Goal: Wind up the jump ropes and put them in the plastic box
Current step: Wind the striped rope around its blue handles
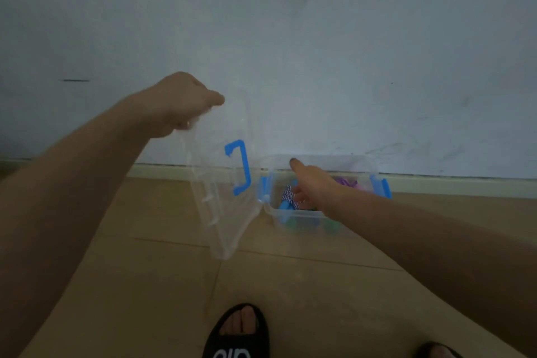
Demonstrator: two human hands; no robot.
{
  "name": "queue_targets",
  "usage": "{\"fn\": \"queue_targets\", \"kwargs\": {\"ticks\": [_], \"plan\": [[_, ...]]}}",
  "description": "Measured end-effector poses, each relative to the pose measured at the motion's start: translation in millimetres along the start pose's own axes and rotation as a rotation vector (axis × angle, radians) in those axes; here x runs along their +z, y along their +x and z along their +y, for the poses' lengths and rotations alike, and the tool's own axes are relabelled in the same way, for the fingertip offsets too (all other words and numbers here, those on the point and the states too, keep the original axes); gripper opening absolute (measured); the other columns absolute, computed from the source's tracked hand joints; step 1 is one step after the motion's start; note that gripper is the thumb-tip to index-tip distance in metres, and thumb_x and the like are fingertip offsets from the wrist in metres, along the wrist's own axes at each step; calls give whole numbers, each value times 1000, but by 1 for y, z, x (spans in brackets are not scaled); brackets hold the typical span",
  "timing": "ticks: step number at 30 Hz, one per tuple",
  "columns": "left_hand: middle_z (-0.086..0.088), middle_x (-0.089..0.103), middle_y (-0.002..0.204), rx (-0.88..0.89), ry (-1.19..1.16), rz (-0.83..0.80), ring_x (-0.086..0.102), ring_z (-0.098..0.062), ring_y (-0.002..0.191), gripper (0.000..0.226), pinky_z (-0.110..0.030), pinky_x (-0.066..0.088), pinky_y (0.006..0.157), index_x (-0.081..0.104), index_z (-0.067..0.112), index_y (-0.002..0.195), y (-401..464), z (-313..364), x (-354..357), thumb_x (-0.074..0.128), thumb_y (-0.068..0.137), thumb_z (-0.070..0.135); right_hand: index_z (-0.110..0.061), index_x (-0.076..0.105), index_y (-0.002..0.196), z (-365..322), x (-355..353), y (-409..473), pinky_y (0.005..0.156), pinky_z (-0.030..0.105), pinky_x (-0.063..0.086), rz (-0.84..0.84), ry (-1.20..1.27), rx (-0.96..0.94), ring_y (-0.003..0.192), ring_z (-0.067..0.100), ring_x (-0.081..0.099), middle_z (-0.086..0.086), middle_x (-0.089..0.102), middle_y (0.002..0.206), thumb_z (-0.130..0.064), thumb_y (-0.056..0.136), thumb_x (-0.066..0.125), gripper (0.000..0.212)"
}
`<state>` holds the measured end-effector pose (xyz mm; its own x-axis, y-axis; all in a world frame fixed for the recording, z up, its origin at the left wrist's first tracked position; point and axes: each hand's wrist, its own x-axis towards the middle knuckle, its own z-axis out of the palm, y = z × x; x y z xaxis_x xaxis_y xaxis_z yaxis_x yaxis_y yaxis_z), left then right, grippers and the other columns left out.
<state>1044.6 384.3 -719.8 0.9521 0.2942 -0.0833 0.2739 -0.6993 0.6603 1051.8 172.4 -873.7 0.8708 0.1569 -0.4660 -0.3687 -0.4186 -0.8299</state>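
Over the plastic box (364, 164), left hand (186, 102) grips lid (223, 206), seemingly upright.

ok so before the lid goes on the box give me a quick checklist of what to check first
1. Lid gripped: ok, the left hand holds its top edge, and it hangs tilted beside the box.
2. Box on the floor by the wall, open on top: ok.
3. Ropes inside: ok for the blue and white rope and the purple rope; how many in all, cannot tell.
4. Opening clear: not ok, the right hand reaches over the box with a finger pointing out.
5. Side latches swung clear: cannot tell.
6. Nothing sticking above the rim: cannot tell, the hand hides part.
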Motion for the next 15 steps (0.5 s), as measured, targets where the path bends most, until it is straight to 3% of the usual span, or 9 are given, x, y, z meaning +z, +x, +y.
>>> {"fn": "queue_targets", "kwargs": {"ticks": [2,5,7,9,12,15], "plan": [[1,32,51,-44,-221,-68,28,-10,37,31,-16,21,36,46,15,67,2,1,-14,61,93,23,-10,50,102,6,-2,-3,85,39,54,-57,117,131,91,30,62,18,60,102,-55,98,37,47],[7,24,51,-91,-575,-180,21,-2,33,33,-14,14,28,42,20,68,5,-4,-26,51,100,25,-14,47,114,21,-4,-2,85,41,53,-146,223,239,103,33,64,19,60,115,-65,94,36,56],[9,25,52,-94,-727,-190,21,-1,35,33,-13,15,30,42,20,70,6,-11,-17,45,102,24,-15,49,118,25,-8,0,75,38,56,-178,444,261,93,31,66,16,61,112,-61,95,38,53],[9,27,50,-117,-812,-160,22,-2,35,34,-13,17,30,40,20,70,8,-25,9,42,104,22,-11,55,109,29,-19,8,68,33,55,-88,556,219,76,24,65,9,63,93,-48,98,43,40],[4,32,49,-172,-725,-119,29,-7,34,36,-16,26,34,41,17,69,8,-51,65,40,105,24,-6,61,92,43,-47,28,75,37,56,254,325,189,76,29,63,10,65,87,-39,91,49,35],[-8,46,61,-152,-383,-120,46,-19,47,36,-25,45,49,54,8,78,5,-76,119,39,103,29,0,60,90,63,-82,38,57,30,42,469,38,106,65,25,53,13,58,77,-29,92,48,32]]}}
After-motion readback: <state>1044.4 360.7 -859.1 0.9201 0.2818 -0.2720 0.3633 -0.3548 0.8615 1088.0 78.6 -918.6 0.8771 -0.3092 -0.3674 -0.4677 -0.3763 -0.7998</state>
